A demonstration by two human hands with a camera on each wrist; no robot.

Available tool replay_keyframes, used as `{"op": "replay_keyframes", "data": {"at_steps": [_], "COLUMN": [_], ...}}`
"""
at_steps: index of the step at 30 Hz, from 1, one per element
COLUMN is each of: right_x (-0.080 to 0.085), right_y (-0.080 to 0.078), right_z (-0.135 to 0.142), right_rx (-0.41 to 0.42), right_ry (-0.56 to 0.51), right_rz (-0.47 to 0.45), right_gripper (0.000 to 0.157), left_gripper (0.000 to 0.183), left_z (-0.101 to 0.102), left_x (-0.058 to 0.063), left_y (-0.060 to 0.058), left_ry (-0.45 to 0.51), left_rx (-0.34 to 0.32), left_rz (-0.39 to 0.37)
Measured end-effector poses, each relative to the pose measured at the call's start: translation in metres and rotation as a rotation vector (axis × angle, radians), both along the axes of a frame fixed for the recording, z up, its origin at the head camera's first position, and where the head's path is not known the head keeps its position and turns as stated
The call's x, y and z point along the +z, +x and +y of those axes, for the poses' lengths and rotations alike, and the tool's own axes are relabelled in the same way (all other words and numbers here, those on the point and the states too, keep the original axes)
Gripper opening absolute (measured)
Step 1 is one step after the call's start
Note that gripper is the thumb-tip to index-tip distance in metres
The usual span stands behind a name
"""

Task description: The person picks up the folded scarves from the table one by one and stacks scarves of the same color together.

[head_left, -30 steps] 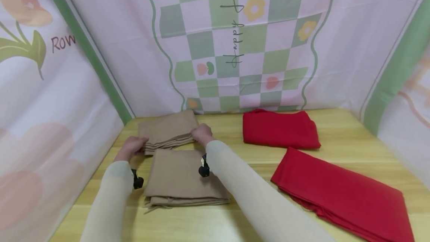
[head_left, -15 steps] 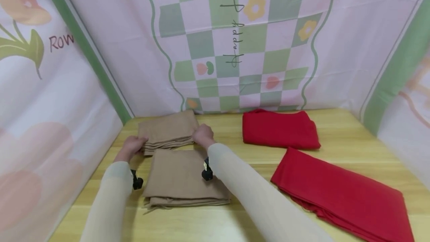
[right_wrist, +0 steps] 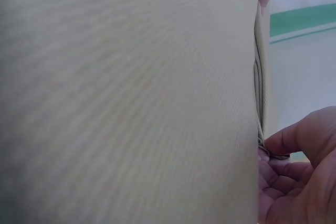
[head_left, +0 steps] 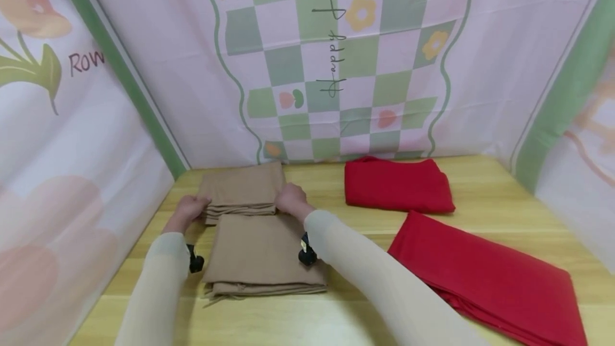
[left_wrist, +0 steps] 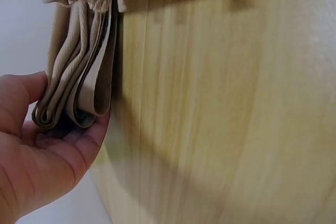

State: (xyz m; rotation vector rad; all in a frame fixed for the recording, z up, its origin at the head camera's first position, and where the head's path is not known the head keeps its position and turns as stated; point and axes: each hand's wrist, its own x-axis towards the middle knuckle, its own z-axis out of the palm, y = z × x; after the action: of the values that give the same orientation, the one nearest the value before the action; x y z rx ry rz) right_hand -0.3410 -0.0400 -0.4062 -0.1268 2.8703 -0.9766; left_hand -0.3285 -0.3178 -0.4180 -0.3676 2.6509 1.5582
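Has nearest, on the wooden table, a folded red cloth to the right and a folded beige cloth to the left. Just beyond that, with hands well apart, grips both near corners of a second beige cloth, layered at the table's far left: pinches the left corner with the left hand, the right with the right hand. Shows a second red cloth far right, before a patterned curtain.

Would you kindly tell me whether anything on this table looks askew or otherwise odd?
Two small things. The nearer red cloth lies slanted on the table, whereas the nearer tan cloth sits roughly square. Loose strands also stick out at that tan cloth's front left corner. No spill shows.
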Motion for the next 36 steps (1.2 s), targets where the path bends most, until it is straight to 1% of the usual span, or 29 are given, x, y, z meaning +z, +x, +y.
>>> {"op": "replay_keyframes", "data": {"at_steps": [3,5,9,12,16,19,22,24,28,31,33,36], "right_x": [0.0,0.001,0.002,0.004,0.006,0.008,0.009,0.01,0.008,0.007,0.006,0.004], "right_y": [0.001,0.001,0.0,-0.001,-0.002,-0.004,-0.007,-0.008,-0.012,-0.013,-0.015,-0.015], "right_z": [0.001,0.003,0.008,0.01,0.011,0.01,0.007,0.005,0.0,-0.003,-0.005,-0.008], "right_rx": [0.019,0.032,0.018,-0.007,-0.054,-0.096,-0.125,-0.137,-0.171,-0.192,-0.2,-0.207], "right_ry": [-0.016,-0.007,-0.026,-0.081,-0.158,-0.22,-0.307,-0.372,-0.463,-0.494,-0.511,-0.517], "right_rz": [-0.016,-0.014,0.002,-0.008,-0.048,-0.08,-0.128,-0.168,-0.236,-0.257,-0.266,-0.271], "right_gripper": [0.029,0.036,0.039,0.035,0.03,0.036,0.048,0.052,0.048,0.045,0.045,0.046], "left_gripper": [0.046,0.05,0.055,0.05,0.038,0.03,0.025,0.023,0.02,0.019,0.02,0.02], "left_z": [-0.001,0.0,0.0,0.0,0.0,0.0,0.001,0.001,0.003,0.003,0.002,0.003], "left_x": [0.0,0.0,-0.001,-0.001,-0.001,0.002,0.005,0.008,0.011,0.011,0.012,0.012], "left_y": [0.0,0.0,-0.001,-0.001,0.001,0.002,0.001,0.001,-0.001,-0.002,-0.002,-0.002], "left_ry": [-0.021,-0.039,-0.044,-0.038,-0.046,-0.034,0.03,0.079,0.194,0.262,0.284,0.276], "left_rx": [0.007,0.016,0.022,0.027,0.025,0.019,0.023,0.038,0.078,0.098,0.105,0.099], "left_rz": [0.002,0.002,0.011,0.02,0.026,0.017,-0.011,-0.034,-0.063,-0.069,-0.074,-0.079]}}
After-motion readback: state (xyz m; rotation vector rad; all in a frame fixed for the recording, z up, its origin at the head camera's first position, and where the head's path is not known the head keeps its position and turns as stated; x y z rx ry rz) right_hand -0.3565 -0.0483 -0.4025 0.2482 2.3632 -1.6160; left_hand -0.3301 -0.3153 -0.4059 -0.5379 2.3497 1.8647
